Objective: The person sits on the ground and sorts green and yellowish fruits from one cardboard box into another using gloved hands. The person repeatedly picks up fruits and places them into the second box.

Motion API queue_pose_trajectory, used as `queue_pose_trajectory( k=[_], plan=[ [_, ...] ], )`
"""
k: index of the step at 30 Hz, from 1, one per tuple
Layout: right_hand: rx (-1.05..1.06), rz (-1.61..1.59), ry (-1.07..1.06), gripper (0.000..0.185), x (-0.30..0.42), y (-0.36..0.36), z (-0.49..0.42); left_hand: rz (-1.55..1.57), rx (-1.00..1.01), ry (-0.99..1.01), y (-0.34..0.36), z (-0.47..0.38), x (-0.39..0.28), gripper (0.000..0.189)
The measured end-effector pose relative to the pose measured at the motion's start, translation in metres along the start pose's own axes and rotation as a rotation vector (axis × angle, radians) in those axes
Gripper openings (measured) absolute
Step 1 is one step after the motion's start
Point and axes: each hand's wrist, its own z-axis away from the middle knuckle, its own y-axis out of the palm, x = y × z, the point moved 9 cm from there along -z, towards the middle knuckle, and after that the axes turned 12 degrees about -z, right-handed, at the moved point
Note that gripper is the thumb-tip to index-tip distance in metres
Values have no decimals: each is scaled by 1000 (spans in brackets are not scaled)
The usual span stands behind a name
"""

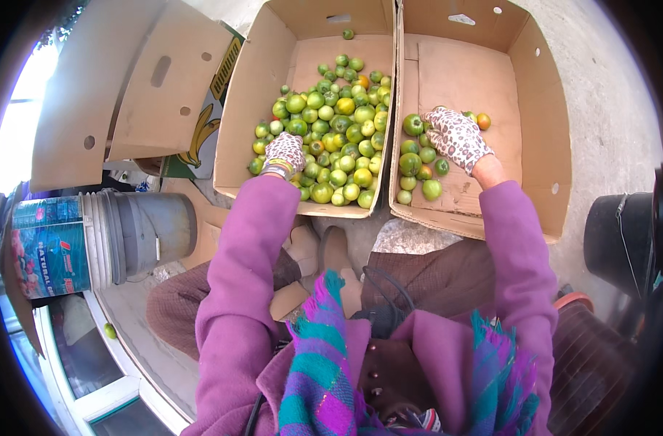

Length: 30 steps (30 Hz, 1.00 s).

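Note:
Two cardboard boxes stand side by side before me. Many green tomatoes (339, 139), a few turning yellow or orange, cover most of the floor of the left box (249, 76). My left hand (285, 151), in a leopard-print glove, reaches down among them at the near left; its fingers are hidden. Inside the right box (473, 65) lies a smaller group of tomatoes (411, 163) along the left side. Over that group is my right hand (456, 136), gloved alike, its fingers bent down against the tomatoes. Whether either hand grips one cannot be seen. An orange tomato (483, 121) lies beyond my right hand.
To the left, a stack of plastic buckets (146, 231) lies on its side below upright cardboard boxes (168, 82). A black bucket (617, 240) is at the right. One green tomato (110, 331) rests by a white frame (105, 395). A stone (407, 237) touches the right box's near edge.

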Motion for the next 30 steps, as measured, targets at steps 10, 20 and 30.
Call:
queue_pose_trajectory(
  k=[10, 20, 30],
  plan=[
    [79, 30, 108, 29, -15, 9, -2, 218, -89, -154, 9, -17, 22, 44],
    [-160, -31, -98, 51, 36, -20, -4, 1379, -490, -46, -39, 22, 46, 53],
    [-408, -120, -353, 53, 95, -52, 18, 1376, -636, 441, -182, 128, -113, 64]
  ],
)
